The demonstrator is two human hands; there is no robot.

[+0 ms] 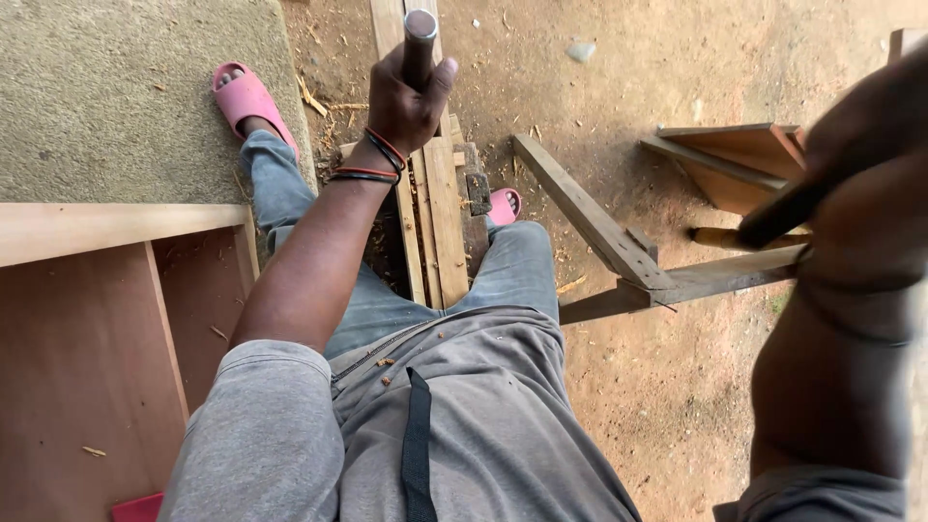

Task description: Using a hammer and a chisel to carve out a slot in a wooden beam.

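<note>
My left hand point(406, 97) is closed around a dark round tool handle point(420, 39) with a worn metal top, held upright over a bundle of narrow wooden slats point(437, 208) between my legs. Red and black bands sit on that wrist. My right hand point(865, 116) is raised close to the camera at the right edge and is blurred. It grips a dark handle point(781, 215) that points down to the left; the tool's head is out of view.
An open plywood cabinet box point(97, 338) stands at my left. A rough wooden frame point(619, 251) and a slanted board piece point(739, 155) lie on the dirt floor at right. A concrete slab point(116, 97) is at top left. My feet wear pink slippers point(246, 97).
</note>
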